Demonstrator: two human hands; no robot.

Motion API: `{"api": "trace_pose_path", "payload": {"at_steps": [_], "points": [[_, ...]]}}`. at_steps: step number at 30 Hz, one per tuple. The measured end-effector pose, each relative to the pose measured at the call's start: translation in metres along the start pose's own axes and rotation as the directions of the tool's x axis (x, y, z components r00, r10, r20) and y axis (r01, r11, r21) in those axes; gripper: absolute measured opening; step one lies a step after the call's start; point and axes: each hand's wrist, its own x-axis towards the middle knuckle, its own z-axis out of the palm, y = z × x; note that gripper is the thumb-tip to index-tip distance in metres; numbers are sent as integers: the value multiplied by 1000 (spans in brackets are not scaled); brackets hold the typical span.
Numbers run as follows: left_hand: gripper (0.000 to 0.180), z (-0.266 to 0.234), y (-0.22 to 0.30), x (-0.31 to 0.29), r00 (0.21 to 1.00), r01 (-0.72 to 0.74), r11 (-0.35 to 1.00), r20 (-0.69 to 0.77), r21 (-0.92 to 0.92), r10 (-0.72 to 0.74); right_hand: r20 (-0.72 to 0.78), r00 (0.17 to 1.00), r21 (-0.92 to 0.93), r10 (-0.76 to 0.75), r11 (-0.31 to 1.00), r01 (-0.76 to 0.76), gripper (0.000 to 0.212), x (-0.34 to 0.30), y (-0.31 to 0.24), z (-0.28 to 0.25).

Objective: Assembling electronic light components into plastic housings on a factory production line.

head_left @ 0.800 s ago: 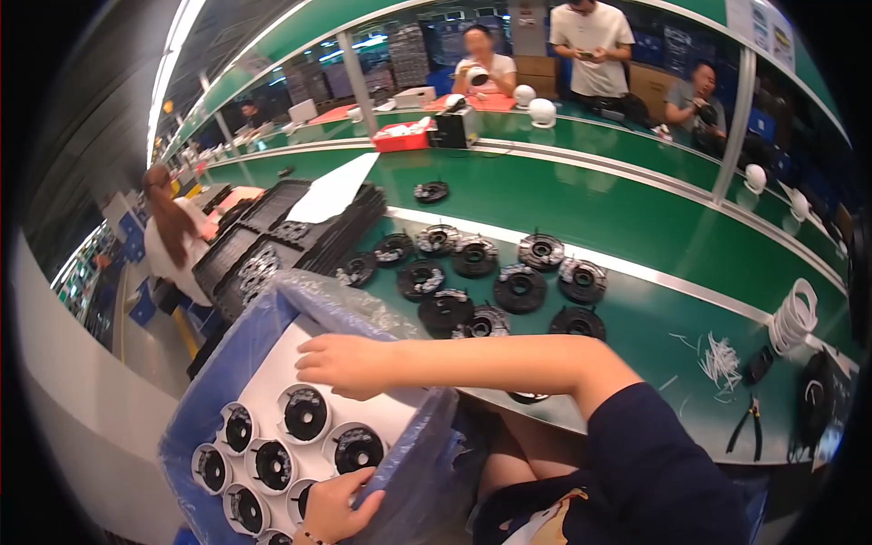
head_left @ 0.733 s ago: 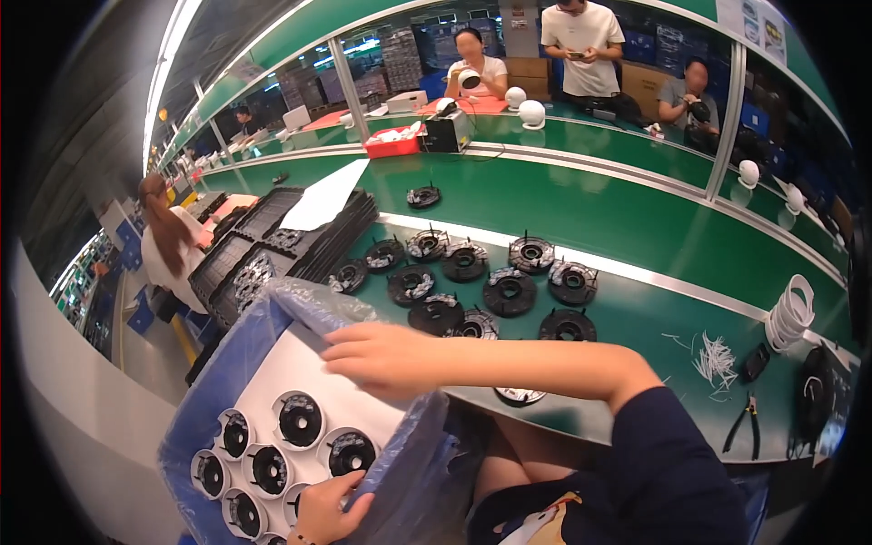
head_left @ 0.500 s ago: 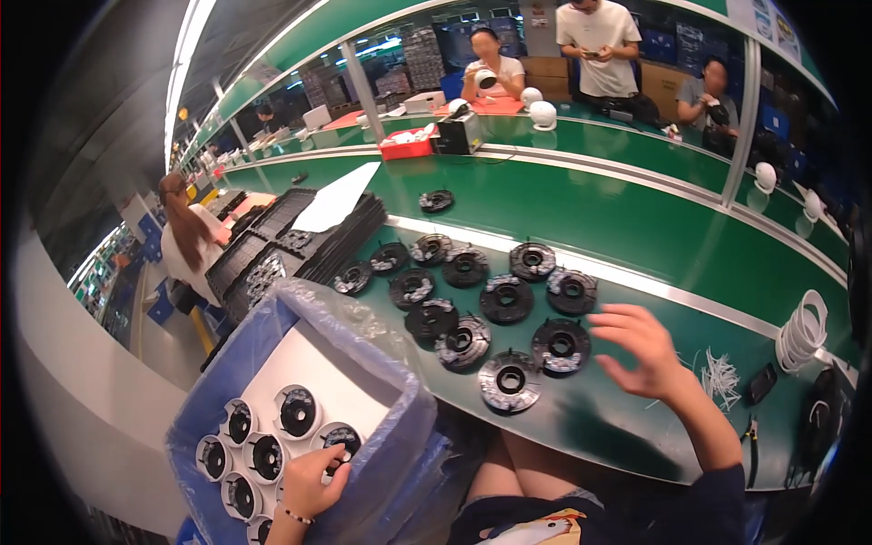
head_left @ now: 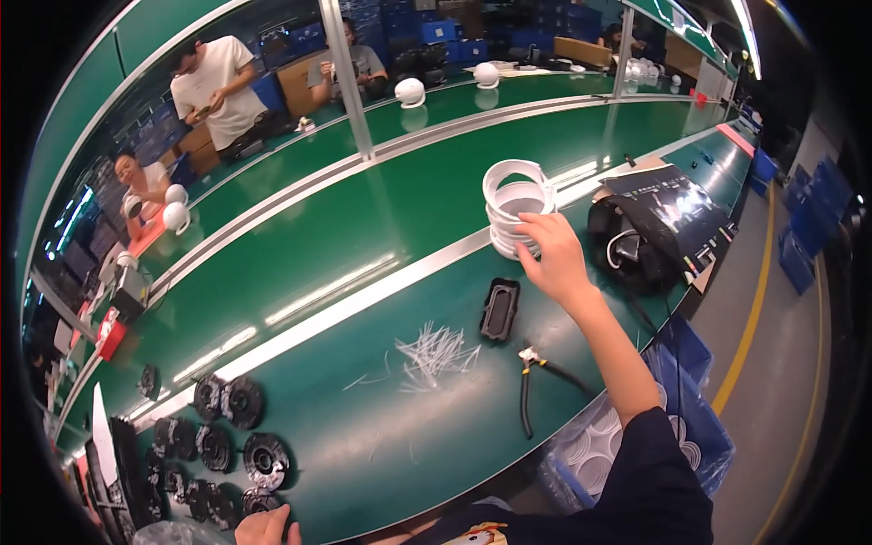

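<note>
My right hand [head_left: 556, 259] reaches to a stack of white plastic rings [head_left: 520, 177] on the far side of the bench. Its thumb and fingers are apart at the near side of the stack, and I see no ring lifted. At the lower edge, my left hand [head_left: 263, 527] is cut off by the picture. It lies next to the nearest of several round black parts [head_left: 267, 460] with hollow centres. What its fingers do is mostly hidden.
Loose white ties [head_left: 434, 357], a black tray [head_left: 500, 310] and cutting pliers [head_left: 529, 381] lie between my hands. A black bag [head_left: 627, 243] stands right of the rings. Below my right arm is a blue bin [head_left: 699, 427] of white rings. People sit and stand across the green line.
The view has swung to the right. My right hand has gone from beside the black parts to the ring stack. My left hand has left the lined bin with the white cups.
</note>
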Motion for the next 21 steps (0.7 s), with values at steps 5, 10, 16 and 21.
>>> {"api": "trace_pose_path", "payload": {"at_steps": [5, 10, 16, 21], "points": [[29, 2, -10, 24, 985, 67, 998, 160, 11, -68, -13, 996, -97, 90, 991, -91, 19, 19, 23, 23], [25, -6, -15, 48, 1000, -23, 999, -17, 36, 24, 265, 897, -352, 354, 902, -252, 36, 62, 18, 82], [26, -2, -34, 75, 991, -115, 993, -61, 10, 115, 191, 931, -406, 311, 889, -213, 21, 50, 57, 88], [22, -3, -66, 72, 991, 87, 996, -100, 34, -83, 92, 989, -62, 112, 992, -107, 11, 62, -39, 44]]}}
